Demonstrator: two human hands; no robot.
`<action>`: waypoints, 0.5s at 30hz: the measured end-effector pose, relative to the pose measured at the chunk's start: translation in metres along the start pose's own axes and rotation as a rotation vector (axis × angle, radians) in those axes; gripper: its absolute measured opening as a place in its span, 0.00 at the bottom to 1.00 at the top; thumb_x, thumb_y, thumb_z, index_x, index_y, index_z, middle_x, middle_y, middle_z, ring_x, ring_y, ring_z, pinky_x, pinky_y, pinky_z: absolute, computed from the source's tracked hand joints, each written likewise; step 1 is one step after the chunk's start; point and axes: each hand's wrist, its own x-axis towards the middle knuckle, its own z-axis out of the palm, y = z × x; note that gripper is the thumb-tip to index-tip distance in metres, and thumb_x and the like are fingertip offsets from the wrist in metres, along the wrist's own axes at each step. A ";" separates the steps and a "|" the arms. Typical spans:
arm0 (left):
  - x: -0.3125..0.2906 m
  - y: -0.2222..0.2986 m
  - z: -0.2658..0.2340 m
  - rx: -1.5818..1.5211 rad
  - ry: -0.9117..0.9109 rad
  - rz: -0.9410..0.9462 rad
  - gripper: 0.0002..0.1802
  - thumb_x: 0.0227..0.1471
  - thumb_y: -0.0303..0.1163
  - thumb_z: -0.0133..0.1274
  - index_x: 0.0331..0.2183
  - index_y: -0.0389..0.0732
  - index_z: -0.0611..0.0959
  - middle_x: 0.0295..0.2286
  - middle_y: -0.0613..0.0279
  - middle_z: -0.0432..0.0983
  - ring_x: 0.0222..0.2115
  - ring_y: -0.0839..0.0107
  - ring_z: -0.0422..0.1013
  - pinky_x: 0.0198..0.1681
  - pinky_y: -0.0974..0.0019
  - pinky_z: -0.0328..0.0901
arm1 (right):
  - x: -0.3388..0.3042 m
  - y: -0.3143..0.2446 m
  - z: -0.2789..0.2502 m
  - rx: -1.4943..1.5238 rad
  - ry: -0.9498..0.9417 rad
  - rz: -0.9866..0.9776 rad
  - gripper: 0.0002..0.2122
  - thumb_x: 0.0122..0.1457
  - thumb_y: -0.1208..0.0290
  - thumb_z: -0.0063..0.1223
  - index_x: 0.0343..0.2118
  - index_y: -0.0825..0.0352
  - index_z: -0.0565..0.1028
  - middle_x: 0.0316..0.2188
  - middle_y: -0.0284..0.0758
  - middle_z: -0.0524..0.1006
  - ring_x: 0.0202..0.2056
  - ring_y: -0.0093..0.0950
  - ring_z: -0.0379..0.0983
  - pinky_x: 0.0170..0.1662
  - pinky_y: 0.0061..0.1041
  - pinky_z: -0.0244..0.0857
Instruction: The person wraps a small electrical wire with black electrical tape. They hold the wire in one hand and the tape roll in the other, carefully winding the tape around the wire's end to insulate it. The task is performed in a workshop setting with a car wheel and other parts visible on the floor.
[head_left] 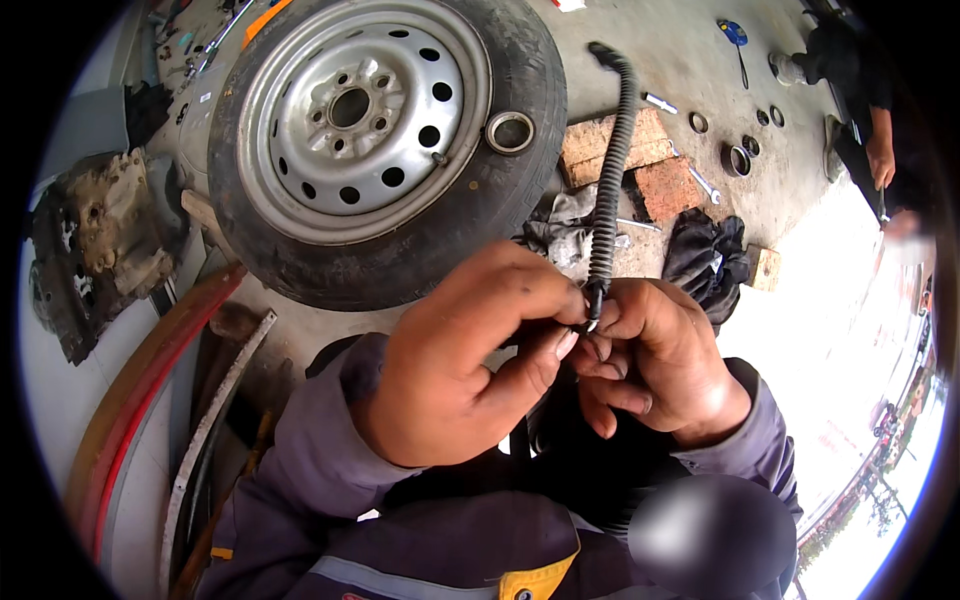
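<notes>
A: Looking through the head view, where are we keeping the ribbed black tube [607,190]?

B: We're holding its lower end in front of our body, between our left hand [470,350] and our right hand [660,350]; its upper length is reaching out over the floor [660,60].

A: What are our fingers doing?

B: On both hands we're gripping that lower end between thumb and fingers, though the knuckles are partly hiding the contact.

A: Why are we pinching from two sides?

B: We're guessing that the double pinch is steadying a small end; the long part is probably needing little support.

A: And how many things are we counting nearby?

B: We're counting one tube, one steel wheel [366,165] lying face up inside its one tyre [390,265], and one metal ring [508,150] resting on the sidewall, perhaps for easy reach. On the floor we're seeing five more round parts [740,168], one wrench [705,186], at least two bricks [667,190] and one black cloth [703,250].

A: We're also spotting one co-worker's hand [880,160], gripping a thin tool off to the right.
</notes>
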 end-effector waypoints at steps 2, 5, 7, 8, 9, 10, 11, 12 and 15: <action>-0.001 0.000 -0.001 -0.191 0.030 -0.079 0.10 0.60 0.19 0.54 0.43 0.34 0.74 0.38 0.57 0.70 0.32 0.77 0.71 0.32 0.74 0.68 | -0.005 -0.008 0.011 -0.288 0.110 -0.060 0.15 0.66 0.65 0.45 0.36 0.74 0.77 0.24 0.36 0.74 0.17 0.25 0.70 0.24 0.22 0.69; 0.000 0.003 0.002 -0.511 0.082 -0.250 0.11 0.61 0.20 0.54 0.44 0.35 0.73 0.37 0.58 0.70 0.30 0.76 0.72 0.31 0.73 0.69 | -0.001 -0.007 0.002 -1.360 0.217 -0.908 0.12 0.56 0.72 0.63 0.41 0.73 0.78 0.33 0.40 0.78 0.27 0.29 0.76 0.26 0.27 0.69; 0.001 0.003 0.003 -0.563 0.070 -0.295 0.11 0.61 0.21 0.53 0.45 0.35 0.72 0.36 0.58 0.71 0.29 0.76 0.72 0.30 0.72 0.69 | 0.002 -0.011 0.003 -1.573 0.172 -1.131 0.14 0.50 0.74 0.65 0.40 0.71 0.79 0.34 0.40 0.77 0.28 0.32 0.76 0.27 0.28 0.70; 0.001 0.002 0.003 -0.571 0.061 -0.283 0.11 0.61 0.20 0.54 0.45 0.34 0.73 0.36 0.60 0.70 0.30 0.78 0.71 0.31 0.73 0.68 | 0.004 -0.013 0.003 -1.633 0.146 -1.202 0.14 0.48 0.74 0.66 0.39 0.70 0.79 0.33 0.40 0.77 0.28 0.34 0.77 0.27 0.29 0.70; 0.000 0.001 0.003 -0.579 0.051 -0.271 0.11 0.61 0.20 0.54 0.45 0.33 0.73 0.37 0.62 0.69 0.31 0.80 0.70 0.31 0.75 0.67 | 0.005 -0.014 0.003 -1.689 0.121 -1.270 0.14 0.46 0.75 0.67 0.38 0.70 0.79 0.33 0.40 0.76 0.29 0.35 0.77 0.27 0.30 0.71; -0.001 0.000 0.003 -0.586 0.042 -0.260 0.11 0.61 0.19 0.54 0.45 0.33 0.74 0.38 0.64 0.68 0.32 0.82 0.70 0.32 0.77 0.66 | 0.005 -0.013 0.002 -1.681 0.104 -1.238 0.13 0.47 0.75 0.67 0.37 0.69 0.78 0.32 0.40 0.76 0.28 0.35 0.77 0.27 0.30 0.71; -0.001 0.000 0.004 -0.513 0.045 -0.226 0.11 0.60 0.19 0.54 0.45 0.33 0.74 0.38 0.63 0.69 0.33 0.82 0.70 0.32 0.77 0.66 | 0.005 -0.013 0.001 -1.674 0.089 -1.210 0.12 0.48 0.75 0.66 0.36 0.69 0.78 0.31 0.40 0.76 0.28 0.35 0.77 0.27 0.30 0.70; -0.001 0.000 0.006 -0.441 0.049 -0.193 0.11 0.59 0.19 0.55 0.44 0.33 0.74 0.38 0.62 0.69 0.33 0.82 0.70 0.33 0.76 0.66 | 0.005 -0.008 -0.001 -1.519 0.113 -1.087 0.07 0.52 0.76 0.64 0.32 0.68 0.76 0.28 0.40 0.74 0.24 0.36 0.74 0.25 0.30 0.69; -0.001 -0.002 0.003 -0.212 0.027 -0.061 0.12 0.57 0.18 0.56 0.44 0.33 0.75 0.37 0.59 0.71 0.35 0.80 0.69 0.33 0.76 0.66 | -0.001 -0.003 0.016 -0.298 0.118 -0.109 0.12 0.64 0.66 0.50 0.30 0.71 0.72 0.25 0.38 0.74 0.18 0.29 0.70 0.23 0.24 0.68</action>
